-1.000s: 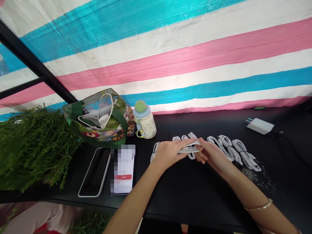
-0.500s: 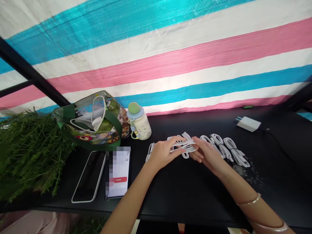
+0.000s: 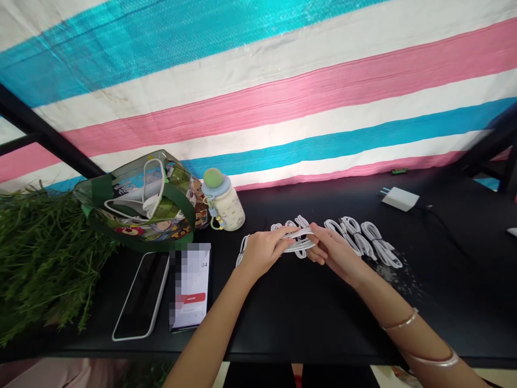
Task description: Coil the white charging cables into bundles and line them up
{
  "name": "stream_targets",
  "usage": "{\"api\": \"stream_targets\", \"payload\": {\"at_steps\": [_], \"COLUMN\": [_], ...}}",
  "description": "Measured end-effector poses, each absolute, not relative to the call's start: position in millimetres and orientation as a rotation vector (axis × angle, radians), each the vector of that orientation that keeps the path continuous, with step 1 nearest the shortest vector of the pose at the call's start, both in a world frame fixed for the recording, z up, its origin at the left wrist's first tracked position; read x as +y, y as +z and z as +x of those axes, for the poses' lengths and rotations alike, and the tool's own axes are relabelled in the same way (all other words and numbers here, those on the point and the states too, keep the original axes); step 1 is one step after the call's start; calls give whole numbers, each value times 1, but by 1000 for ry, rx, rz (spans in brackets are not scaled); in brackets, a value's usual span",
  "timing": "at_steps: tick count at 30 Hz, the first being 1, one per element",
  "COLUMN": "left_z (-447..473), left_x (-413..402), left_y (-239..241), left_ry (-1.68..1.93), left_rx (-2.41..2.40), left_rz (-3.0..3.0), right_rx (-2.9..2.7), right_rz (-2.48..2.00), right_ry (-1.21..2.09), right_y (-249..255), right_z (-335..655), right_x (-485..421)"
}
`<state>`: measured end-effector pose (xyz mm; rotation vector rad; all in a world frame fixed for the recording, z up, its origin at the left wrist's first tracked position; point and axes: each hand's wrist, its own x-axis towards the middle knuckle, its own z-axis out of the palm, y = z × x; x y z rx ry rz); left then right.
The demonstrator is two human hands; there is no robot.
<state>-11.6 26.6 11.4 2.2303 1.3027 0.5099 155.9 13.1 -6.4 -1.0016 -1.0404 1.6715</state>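
Between my two hands, just above the black table (image 3: 307, 312), is a coiled white cable (image 3: 298, 246). My left hand (image 3: 264, 250) pinches its left end between thumb and fingers. At the other end, my right hand (image 3: 329, 245) grips the loops, with its lower fingers curled beneath. More coiled white cables lie behind and beside my hands, partly covered by them. One coil (image 3: 241, 252) shows at the left of my left hand. Several tied bundles (image 3: 379, 245) lie in a row to the right of my right hand.
A white charger plug (image 3: 399, 199) with a dark cord lies at the right. On the left stand a patterned bottle (image 3: 226, 205) and a clear green bag (image 3: 161, 215), beside green foliage (image 3: 44, 264). Two phones, one dark (image 3: 141, 296) and one lit (image 3: 196, 291), lie nearer the front edge.
The whole scene has shifted slightly left as the camera turned. Both hands keep hold of the cable, whose loops now look pressed closer together and tilted a little differently.
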Motion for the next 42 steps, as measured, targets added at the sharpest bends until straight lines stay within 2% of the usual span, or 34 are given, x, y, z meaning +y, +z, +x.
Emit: {"api": "stream_targets", "payload": {"at_steps": [6, 14, 20, 32, 42], "left_z": [-10, -4, -4, -6, -3], "left_x": [26, 24, 28, 33, 26], "left_y": [11, 8, 8, 4, 5], "left_ry": [599, 861, 877, 1049, 926], "left_rx": [1263, 1174, 1120, 1065, 1056], "left_rz": [2129, 1596, 1407, 1293, 1338], "right_rx": [-981, -884, -872, -822, -787], "right_rz": [-949, -859, -843, -897, -910], "right_ry": [1752, 1874, 1894, 1850, 1845], "right_y": [-2, -1, -2, 2, -1], "right_z": [156, 157, 160, 160, 157], "right_x": [12, 14, 14, 13, 14]}}
